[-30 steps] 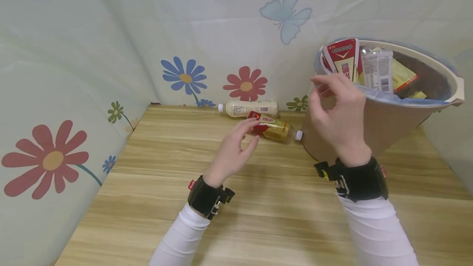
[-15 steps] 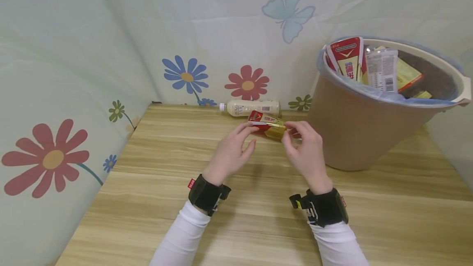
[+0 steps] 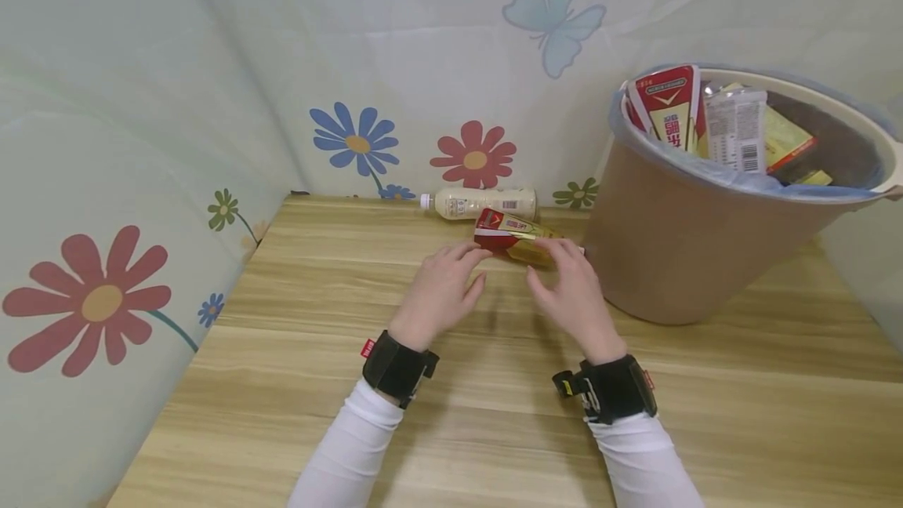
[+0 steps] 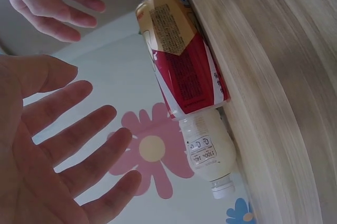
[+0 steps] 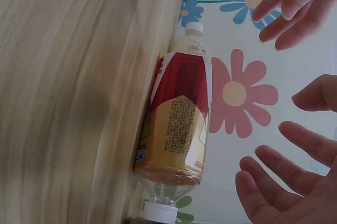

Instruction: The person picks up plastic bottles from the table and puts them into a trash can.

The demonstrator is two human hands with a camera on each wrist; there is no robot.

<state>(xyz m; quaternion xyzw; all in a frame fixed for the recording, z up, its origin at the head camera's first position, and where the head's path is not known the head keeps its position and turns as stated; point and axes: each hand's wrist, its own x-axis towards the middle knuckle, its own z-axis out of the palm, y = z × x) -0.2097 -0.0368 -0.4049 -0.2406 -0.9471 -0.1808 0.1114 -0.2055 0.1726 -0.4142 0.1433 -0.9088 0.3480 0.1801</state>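
A plastic bottle with a red and yellow label (image 3: 504, 240) lies on its side on the wooden table, its white cap toward the bin. My left hand (image 3: 439, 292) hovers in front of its base end, and my right hand (image 3: 573, 292) hangs before its cap end, partly covering it in the head view. Both wrist views show a gap between the bottle (image 4: 176, 55) and the spread, relaxed fingers; neither hand holds anything. Right behind it lies a second bottle, cream-coloured with a white cap (image 3: 480, 204), its cap pointing left.
To the right stands a tall brown bin (image 3: 677, 241) with a blue liner over its rim. Red and yellow packaging (image 3: 666, 104) and a clear wrapper (image 3: 737, 128) stick up inside it. A flowered cloth wall (image 3: 395, 38) closes off the table's back and left side.
My right hand has come down and left from beside the bin's rim to the red and yellow bottle. My left hand has shifted slightly. Both bottles lie where they were.
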